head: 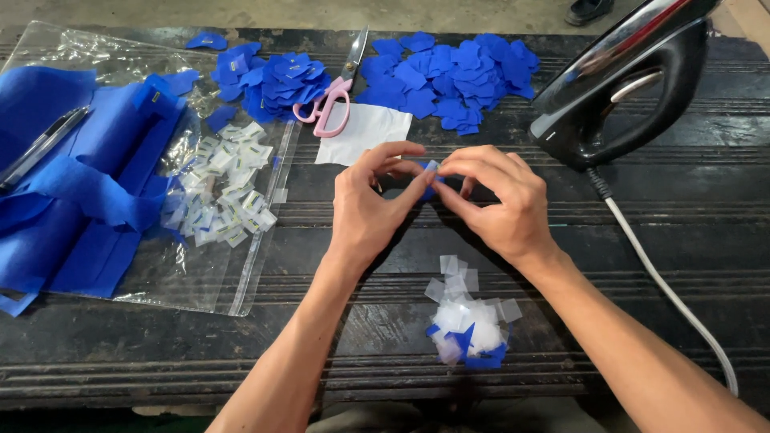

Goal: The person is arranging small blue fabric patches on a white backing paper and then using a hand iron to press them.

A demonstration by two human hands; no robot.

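Note:
My left hand (370, 207) and my right hand (496, 200) meet over the middle of the dark wooden table (144, 345). Both pinch one small blue fabric piece (429, 189) with a pale backing between thumbs and fingertips. Just in front of my wrists lies a little heap of white backing scraps and blue offcuts (469, 321). Beyond my hands rests a white cloth square (365, 132).
A black iron (626, 88) stands at the right, its white cord (666, 281) trailing toward me. Pink-handled scissors (330, 100) lie between two piles of blue cut pieces (449, 76). At left, blue fabric (72, 192), a pen (36, 148) and small white labels (228, 192) rest on clear plastic.

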